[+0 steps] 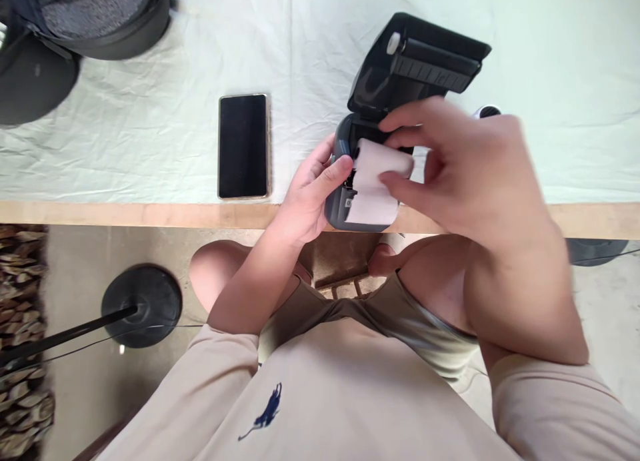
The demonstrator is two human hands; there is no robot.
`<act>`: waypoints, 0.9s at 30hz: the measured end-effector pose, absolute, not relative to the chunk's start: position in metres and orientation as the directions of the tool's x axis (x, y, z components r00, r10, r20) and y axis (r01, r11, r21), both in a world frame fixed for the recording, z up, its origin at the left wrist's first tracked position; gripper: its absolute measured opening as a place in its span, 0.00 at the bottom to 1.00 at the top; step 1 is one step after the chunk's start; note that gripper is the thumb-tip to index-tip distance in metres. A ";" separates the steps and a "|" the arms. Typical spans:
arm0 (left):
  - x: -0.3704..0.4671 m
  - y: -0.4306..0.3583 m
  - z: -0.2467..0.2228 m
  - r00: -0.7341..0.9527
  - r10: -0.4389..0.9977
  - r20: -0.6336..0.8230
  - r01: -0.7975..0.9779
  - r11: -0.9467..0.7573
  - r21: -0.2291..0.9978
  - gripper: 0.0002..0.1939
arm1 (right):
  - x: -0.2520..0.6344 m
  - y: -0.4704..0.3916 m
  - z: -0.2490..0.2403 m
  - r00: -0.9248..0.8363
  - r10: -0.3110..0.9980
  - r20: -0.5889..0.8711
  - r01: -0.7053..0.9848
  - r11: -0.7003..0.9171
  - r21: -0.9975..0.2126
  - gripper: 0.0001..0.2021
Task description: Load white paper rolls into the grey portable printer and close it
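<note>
At the far left, a stack of split firewood (23, 394) is seen at floor level, and above it a black item with a grey textured lining (100, 18) is placed on the table (150, 214), which is covered with a pale, creased cloth (180, 141). Below the wooden edge, a round black base with a pole (157, 308) is set on the floor. A smartphone (243, 146) is laid screen up on the cloth, its screen dark. The portable receipt printer (337, 211) is held at the table's front edge by the left hand (315, 193), which is clamped on its left side, thumb over the rim. Its black lid (383, 68) is swung open, and a white paper roll (377, 171) is seated inside, with paper drawn toward the front. The roll is touched by the thumb of the right hand (475, 174), with the fingers spread near the lid; whether it is gripped cannot be told. Behind that hand, a white cylindrical object (486, 110) is partly hidden.
</note>
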State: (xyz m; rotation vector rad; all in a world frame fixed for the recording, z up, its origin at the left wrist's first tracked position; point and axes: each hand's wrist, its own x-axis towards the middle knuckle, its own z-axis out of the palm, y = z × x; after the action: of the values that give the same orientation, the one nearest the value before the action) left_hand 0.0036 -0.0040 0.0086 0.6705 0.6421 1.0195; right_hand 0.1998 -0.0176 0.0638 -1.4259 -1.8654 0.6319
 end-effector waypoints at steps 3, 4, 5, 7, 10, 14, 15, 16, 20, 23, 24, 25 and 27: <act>0.005 -0.002 0.009 0.363 0.915 -0.175 -0.578 0.368 0.728 0.07 | 0.208 -0.023 0.062 0.075 0.961 0.265 0.269 0.237 -0.933 0.17; 0.005 -0.002 0.010 0.352 0.917 -0.190 -0.584 0.373 0.721 0.08 | 0.212 -0.023 0.057 0.160 0.958 0.239 0.097 0.226 -0.969 0.15; 0.005 -0.001 0.011 0.338 0.918 -0.208 -0.589 0.378 0.714 0.08 | 0.215 -0.022 0.050 0.219 0.955 0.199 -0.047 0.214 -0.976 0.13; 0.005 0.000 0.012 0.308 0.921 -0.238 -0.594 0.381 0.708 0.09 | 0.220 -0.019 0.033 0.260 0.955 0.140 -0.188 0.192 -0.963 0.11; 0.006 0.000 0.012 0.285 0.927 -0.246 -0.579 0.371 0.726 0.09 | 0.221 -0.017 0.010 0.224 0.954 0.199 -0.127 0.231 -0.965 0.14; 0.006 0.000 0.012 0.288 0.930 -0.226 -0.529 0.352 0.773 0.11 | 0.222 -0.017 -0.006 0.086 0.951 0.298 0.098 0.289 -0.952 0.17; 0.005 0.000 0.012 0.288 0.931 -0.226 -0.517 0.349 0.782 0.11 | 0.222 -0.017 -0.008 0.087 0.948 0.305 0.155 0.289 -0.945 0.17; 0.005 0.000 0.012 0.286 0.931 -0.227 -0.508 0.348 0.788 0.11 | 0.224 -0.017 -0.010 0.098 0.946 0.308 0.211 0.283 -0.936 0.18; 0.004 -0.001 0.012 0.294 0.931 -0.215 -0.524 0.345 0.779 0.09 | 0.228 -0.014 -0.021 0.108 0.949 0.296 0.434 0.223 -0.873 0.21; 0.003 -0.002 0.011 0.320 0.928 -0.190 -0.541 0.344 0.767 0.09 | 0.229 -0.015 -0.021 0.069 0.952 0.299 0.520 0.221 -0.825 0.25; 0.003 -0.002 0.010 0.321 0.929 -0.185 -0.543 0.340 0.768 0.10 | 0.230 -0.016 -0.017 0.065 0.942 0.329 0.528 0.247 -0.813 0.25; 0.003 -0.002 0.010 0.319 0.930 -0.182 -0.544 0.336 0.769 0.10 | 0.232 -0.018 -0.012 0.080 0.919 0.386 0.535 0.287 -0.794 0.24; 0.003 -0.001 0.009 0.316 0.933 -0.174 -0.547 0.329 0.770 0.10 | 0.238 -0.022 -0.001 0.148 0.828 0.540 0.589 0.365 -0.721 0.18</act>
State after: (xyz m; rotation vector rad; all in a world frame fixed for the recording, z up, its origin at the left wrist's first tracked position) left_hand 0.0027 -0.0012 0.0087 0.6667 0.6899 1.0746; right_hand 0.2380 -0.0220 -0.0011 -1.3226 -1.5403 0.2767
